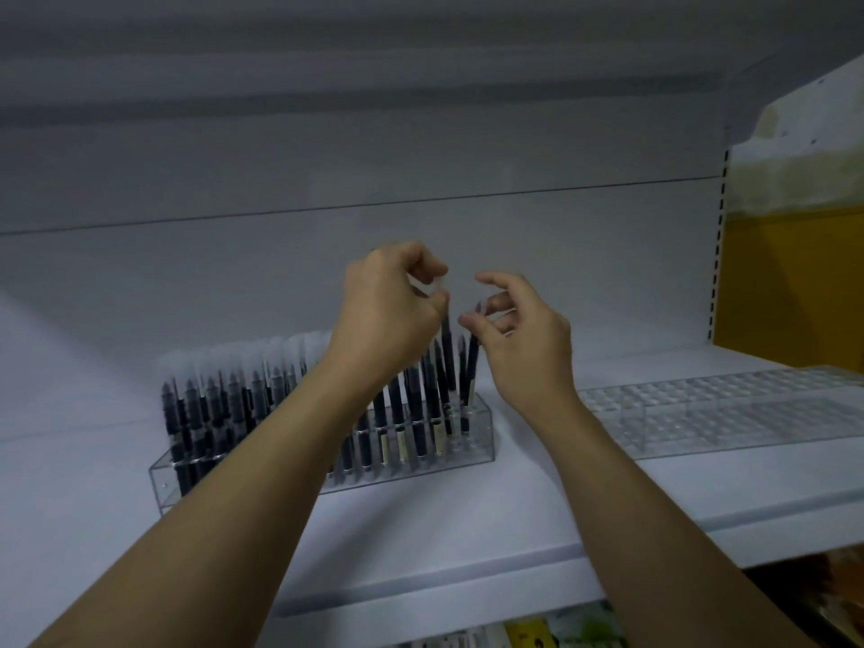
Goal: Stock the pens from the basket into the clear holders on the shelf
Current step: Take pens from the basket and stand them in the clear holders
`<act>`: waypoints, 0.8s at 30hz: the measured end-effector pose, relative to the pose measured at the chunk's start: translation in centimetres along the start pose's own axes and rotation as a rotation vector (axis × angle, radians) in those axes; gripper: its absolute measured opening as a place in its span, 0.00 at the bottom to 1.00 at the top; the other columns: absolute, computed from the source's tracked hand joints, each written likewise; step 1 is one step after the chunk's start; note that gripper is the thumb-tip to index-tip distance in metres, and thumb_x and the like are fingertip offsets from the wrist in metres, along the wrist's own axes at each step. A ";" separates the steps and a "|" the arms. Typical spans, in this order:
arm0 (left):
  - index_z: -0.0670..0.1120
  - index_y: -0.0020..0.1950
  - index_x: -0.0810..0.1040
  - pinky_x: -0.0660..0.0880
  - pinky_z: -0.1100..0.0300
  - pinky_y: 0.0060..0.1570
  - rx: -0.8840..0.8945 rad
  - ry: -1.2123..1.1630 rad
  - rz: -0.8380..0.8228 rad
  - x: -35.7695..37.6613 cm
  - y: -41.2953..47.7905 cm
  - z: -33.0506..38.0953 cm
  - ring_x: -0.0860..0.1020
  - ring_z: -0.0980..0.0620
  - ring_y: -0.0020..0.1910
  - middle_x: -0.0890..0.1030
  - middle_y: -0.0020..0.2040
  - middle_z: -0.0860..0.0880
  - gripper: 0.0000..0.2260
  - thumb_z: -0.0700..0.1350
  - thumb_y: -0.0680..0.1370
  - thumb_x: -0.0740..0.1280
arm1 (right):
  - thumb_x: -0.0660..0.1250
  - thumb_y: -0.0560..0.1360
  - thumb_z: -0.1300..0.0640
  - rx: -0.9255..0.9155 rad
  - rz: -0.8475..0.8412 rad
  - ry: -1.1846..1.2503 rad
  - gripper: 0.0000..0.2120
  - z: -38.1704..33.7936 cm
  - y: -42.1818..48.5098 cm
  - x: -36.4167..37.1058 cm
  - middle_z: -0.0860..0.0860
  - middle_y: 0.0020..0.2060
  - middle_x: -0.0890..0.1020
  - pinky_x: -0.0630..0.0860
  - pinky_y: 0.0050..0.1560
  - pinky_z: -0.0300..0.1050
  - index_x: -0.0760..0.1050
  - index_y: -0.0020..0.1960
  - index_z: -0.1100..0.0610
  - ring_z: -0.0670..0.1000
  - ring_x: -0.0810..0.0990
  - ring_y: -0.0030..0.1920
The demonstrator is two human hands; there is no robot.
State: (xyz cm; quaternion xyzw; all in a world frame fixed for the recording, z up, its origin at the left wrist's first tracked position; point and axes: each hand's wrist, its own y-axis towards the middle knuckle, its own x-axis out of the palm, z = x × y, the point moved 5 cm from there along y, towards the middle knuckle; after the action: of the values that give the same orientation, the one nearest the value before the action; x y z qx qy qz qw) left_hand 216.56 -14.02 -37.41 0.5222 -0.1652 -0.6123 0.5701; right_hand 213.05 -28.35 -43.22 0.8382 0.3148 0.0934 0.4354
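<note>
A clear holder (481,437) stands on the white shelf (514,516), nearly full of dark pens with frosted caps (234,390). My left hand (388,315) hovers above the holder's right part, fingers pinched on the clear cap of a dark pen (446,348) that stands upright over the slots. My right hand (519,329) is just to the right, thumb and forefinger closed on the top of another dark pen (471,367) whose lower end sits in the holder's right end. The basket is out of view.
A second clear holder (724,413) with no pens in it lies further right on the shelf. A yellow panel (795,282) closes the shelf's right side. Below the shelf edge, coloured goods (561,633) show on a lower level.
</note>
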 end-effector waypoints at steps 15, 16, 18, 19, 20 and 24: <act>0.50 0.53 0.80 0.69 0.53 0.59 0.071 0.333 -0.133 1.3 -0.9 0.4 0.78 0.49 0.53 0.82 0.48 0.52 0.06 0.47 0.77 0.69 | 0.63 0.75 0.66 0.004 -0.415 -0.425 0.43 0.4 -4.5 1.5 0.50 0.44 0.77 0.73 0.38 0.45 0.43 0.77 0.38 0.51 0.76 0.40; 0.51 0.55 0.80 0.65 0.52 0.60 0.075 0.411 -0.127 1.3 -0.7 0.5 0.75 0.49 0.57 0.81 0.52 0.52 0.08 0.49 0.77 0.69 | 0.63 0.74 0.66 0.017 -0.414 -0.420 0.44 0.4 -4.5 1.5 0.50 0.44 0.77 0.75 0.39 0.48 0.43 0.77 0.38 0.51 0.76 0.40; 0.52 0.57 0.78 0.62 0.50 0.61 0.042 0.499 -0.153 1.4 -0.1 0.2 0.71 0.48 0.62 0.79 0.57 0.52 0.10 0.51 0.77 0.69 | 0.63 0.73 0.67 0.032 -0.413 -0.418 0.46 0.3 -4.7 1.4 0.50 0.44 0.77 0.77 0.42 0.52 0.42 0.77 0.38 0.52 0.77 0.40; 0.52 0.57 0.78 0.62 0.49 0.61 0.011 0.504 -0.182 1.6 0.1 -0.1 0.71 0.48 0.63 0.79 0.58 0.51 0.11 0.52 0.77 0.69 | 0.63 0.73 0.67 0.035 -0.413 -0.420 0.46 0.2 -4.8 1.4 0.51 0.45 0.78 0.78 0.42 0.52 0.42 0.77 0.38 0.53 0.77 0.41; 0.51 0.57 0.78 0.62 0.48 0.62 -0.024 0.496 -0.216 1.9 0.2 -0.4 0.71 0.48 0.63 0.79 0.58 0.51 0.11 0.52 0.77 0.69 | 0.64 0.72 0.67 0.037 -0.412 -0.424 0.47 0.2 -4.8 1.4 0.51 0.46 0.78 0.78 0.43 0.53 0.42 0.77 0.38 0.53 0.77 0.41; 0.50 0.57 0.77 0.64 0.49 0.63 -0.112 0.407 -0.270 2.5 -0.3 -1.3 0.74 0.48 0.61 0.80 0.58 0.51 0.10 0.49 0.77 0.69 | 0.64 0.72 0.67 0.063 -0.428 -0.443 0.48 0.2 -5.0 1.3 0.52 0.49 0.78 0.79 0.44 0.53 0.39 0.76 0.37 0.54 0.77 0.42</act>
State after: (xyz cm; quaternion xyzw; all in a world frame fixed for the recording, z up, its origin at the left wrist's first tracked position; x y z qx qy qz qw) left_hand 218.01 -15.60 -39.32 0.6197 0.0582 -0.5734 0.5327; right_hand 211.92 -25.59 -47.43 0.7659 0.3842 -0.1952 0.4772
